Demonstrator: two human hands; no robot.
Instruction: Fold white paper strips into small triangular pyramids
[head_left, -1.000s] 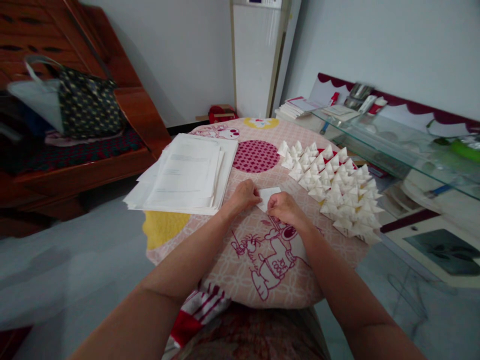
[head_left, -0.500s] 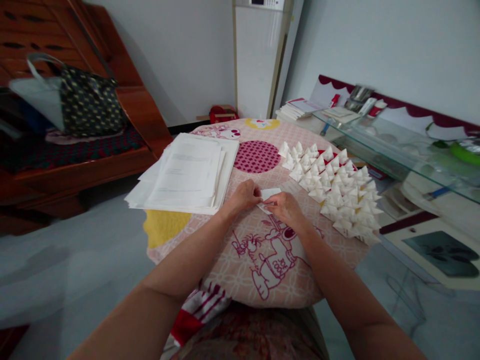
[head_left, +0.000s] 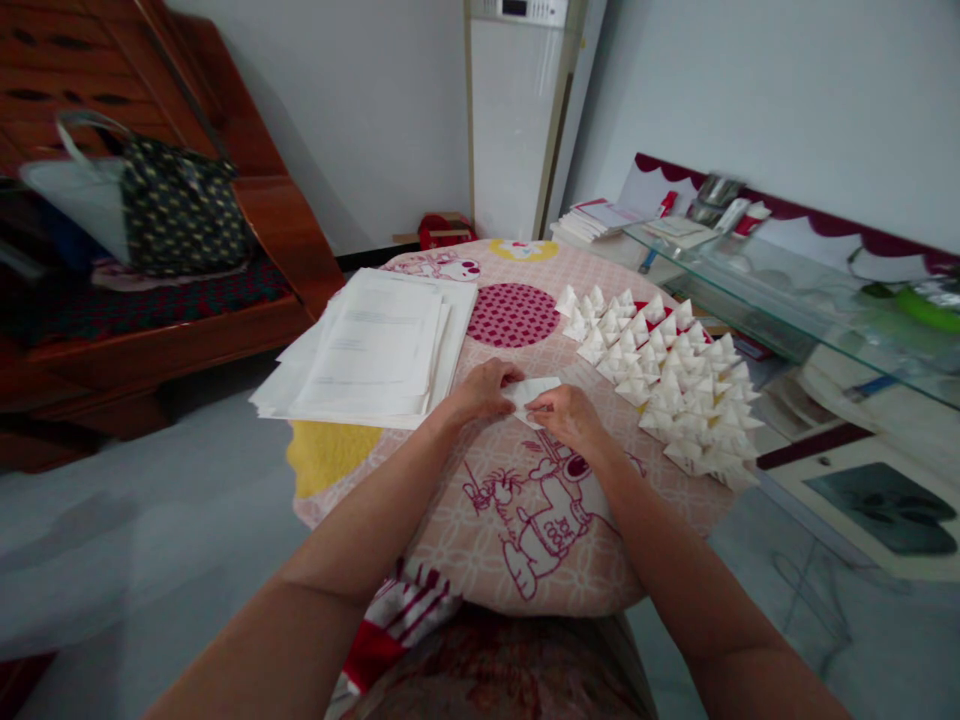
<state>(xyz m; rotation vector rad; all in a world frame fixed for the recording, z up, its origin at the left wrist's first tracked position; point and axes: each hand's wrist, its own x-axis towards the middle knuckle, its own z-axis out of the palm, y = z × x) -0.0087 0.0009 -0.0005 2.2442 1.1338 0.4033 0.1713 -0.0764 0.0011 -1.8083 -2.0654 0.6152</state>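
Observation:
A small piece of folded white paper (head_left: 534,391) lies between my hands over the pink patterned tablecloth (head_left: 480,560). My left hand (head_left: 484,388) grips its left side, fingers bent around the edge. On its right side, my right hand (head_left: 564,412) pinches the paper between thumb and fingers. Left of my hands is a stack of white paper sheets (head_left: 367,340), faintly printed. To the right stand rows of small pointed folded-paper pieces (head_left: 660,375), packed close together.
A glass-topped stand (head_left: 810,300) with cups and papers runs along the right wall. A pile of booklets (head_left: 596,218) lies beyond the table. At left, a wooden bench (head_left: 277,230) carries a dark patterned bag (head_left: 180,205).
My left hand's fingers have shifted and opened slightly on the paper, showing more of its surface. My right hand stays nearly in place.

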